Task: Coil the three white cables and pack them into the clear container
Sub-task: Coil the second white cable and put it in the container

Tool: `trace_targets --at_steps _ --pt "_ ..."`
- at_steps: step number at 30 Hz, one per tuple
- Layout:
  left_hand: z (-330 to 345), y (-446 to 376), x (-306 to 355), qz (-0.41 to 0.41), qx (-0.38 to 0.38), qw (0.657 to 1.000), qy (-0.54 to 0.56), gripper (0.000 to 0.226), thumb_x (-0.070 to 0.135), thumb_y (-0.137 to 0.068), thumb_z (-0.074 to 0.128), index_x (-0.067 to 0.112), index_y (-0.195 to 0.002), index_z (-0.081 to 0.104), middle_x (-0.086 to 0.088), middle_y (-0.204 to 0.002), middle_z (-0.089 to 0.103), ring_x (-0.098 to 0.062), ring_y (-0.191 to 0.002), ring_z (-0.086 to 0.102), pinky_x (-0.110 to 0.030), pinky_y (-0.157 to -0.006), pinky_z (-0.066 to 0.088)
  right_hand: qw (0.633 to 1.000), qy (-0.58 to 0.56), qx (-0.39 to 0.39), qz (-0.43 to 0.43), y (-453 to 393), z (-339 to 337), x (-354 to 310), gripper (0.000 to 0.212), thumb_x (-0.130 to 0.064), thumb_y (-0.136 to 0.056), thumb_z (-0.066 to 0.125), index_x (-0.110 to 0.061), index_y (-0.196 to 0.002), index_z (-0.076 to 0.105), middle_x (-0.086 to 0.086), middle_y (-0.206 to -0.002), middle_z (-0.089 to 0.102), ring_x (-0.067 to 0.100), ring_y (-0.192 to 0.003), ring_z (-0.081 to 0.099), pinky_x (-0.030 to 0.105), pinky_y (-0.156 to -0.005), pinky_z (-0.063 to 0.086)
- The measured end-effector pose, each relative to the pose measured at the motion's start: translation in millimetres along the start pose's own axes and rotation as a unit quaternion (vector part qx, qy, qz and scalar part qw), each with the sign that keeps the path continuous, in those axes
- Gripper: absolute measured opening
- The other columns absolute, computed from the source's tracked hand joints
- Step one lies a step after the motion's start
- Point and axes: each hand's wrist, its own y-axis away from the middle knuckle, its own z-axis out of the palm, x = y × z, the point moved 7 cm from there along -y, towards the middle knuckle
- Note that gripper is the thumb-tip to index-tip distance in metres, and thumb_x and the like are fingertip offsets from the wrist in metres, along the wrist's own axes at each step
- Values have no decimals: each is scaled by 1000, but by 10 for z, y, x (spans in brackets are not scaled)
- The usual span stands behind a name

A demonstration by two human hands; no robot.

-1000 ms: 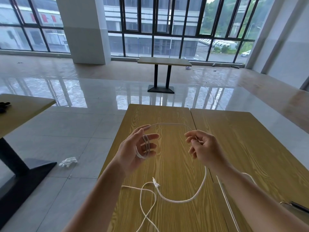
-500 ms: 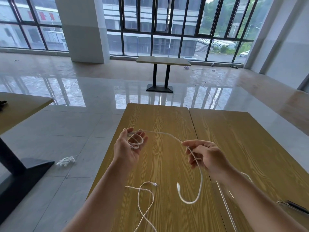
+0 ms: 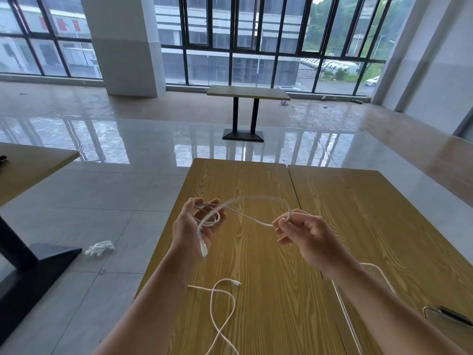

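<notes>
Gripping a coiled thin white cable [image 3: 208, 219], the left hand [image 3: 194, 226] hovers above the yellow wood-grain table [image 3: 256, 180]. The right hand [image 3: 309, 239] pinches its free loop. Glossy grey floor tiles [image 3: 128, 190] reflect tall black-framed windows [image 3: 256, 39].

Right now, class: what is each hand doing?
Left hand: holds the coiled white cable.
Right hand: fingers pinch the same cable's free length.

Held white cable [image 3: 252, 201]: looping in small coils, plug dangling.
Loose thin white cable [image 3: 222, 307]: lying curled on tabletop.
</notes>
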Motion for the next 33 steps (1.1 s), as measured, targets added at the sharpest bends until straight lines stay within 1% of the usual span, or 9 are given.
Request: trace_targets --at_steps 8,13,17,19,20,23,28,31,33 --pt "96 35 -45 30 2 996 -86 26 34 -105 40 13 -105 56 -24 -104 72 -40 -92 73 -51 -68 60 994 -105 9 14 -14 118 -117 36 -2 -100 52 -19 -79 75 8 -80 74 27 -78 74 35 -69 62" --pt "140 94 -89 44 5 988 -145 25 35 -105 40 22 -103 62 -18 -109 58 -33 -94 67 -43 -61 59 993 -110 29 19 -13 207 -162 13 -5 -98 59 -13 -106 65 8 -78 76 24 -70 75 28 -61 60" --pt "143 114 -107 61 14 975 -215 24 40 -103 43 23 -103 61 -11 -101 58 -22 -82 62 -29 -54 56 990 -58 123 39 -36 125 -149 69 -11 -90 72 -23 -148 36 5 -74 77 17 -63 74 22 -56 58" --pt "150 124 -132 56 7 970 -236 25 41 -102 43 23 -103 61 -10 -99 58 -21 -79 60 -27 -54 56 988 -54 140 45 -39 103 -134 86 -12 -88 75 -38 -151 23 3 -73 77 16 -61 74 23 -56 58" --pt "159 130 -143 50 -2 969 -242 25 40 -102 43 23 -102 61 -10 -99 58 -20 -78 59 -27 -54 55 988 -46 141 41 -37 96 -138 79 -11 -88 75 -41 -146 30 2 -72 77 16 -60 73 24 -56 58" --pt "188 158 -163 22 -36 968 -249 23 39 -103 44 22 -104 60 -8 -94 59 -18 -72 57 -27 -53 53 993 -20 111 24 -74 97 -174 22 -8 -93 68 -20 -112 69 -1 -77 77 14 -69 74 23 -60 59" --pt "184 235 -167 -24 -72 954 -289 27 43 -100 47 21 -101 62 -9 -98 63 -18 -72 58 -27 -50 50 986 149 -79 -8 -78 242 -248 16 -22 -94 65 -31 -105 73 -14 -97 77 1 -92 72 21 -77 60" --pt "197 292 -194 -57 -102 940 -319 33 46 -100 44 20 -99 65 -10 -98 67 -18 -73 59 -26 -52 48 963 238 -100 -72 -104 247 -393 5 -30 -90 71 -33 -94 73 -23 -85 73 -4 -73 69 16 -64 58" --pt "230 346 -234 -84 -135 931 -328 37 48 -99 44 17 -101 64 -12 -96 67 -19 -72 59 -26 -52 46 946 288 -89 -122 -140 238 -495 2 -35 -88 72 -33 -88 72 -17 -74 67 1 -58 60 19 -51 51"
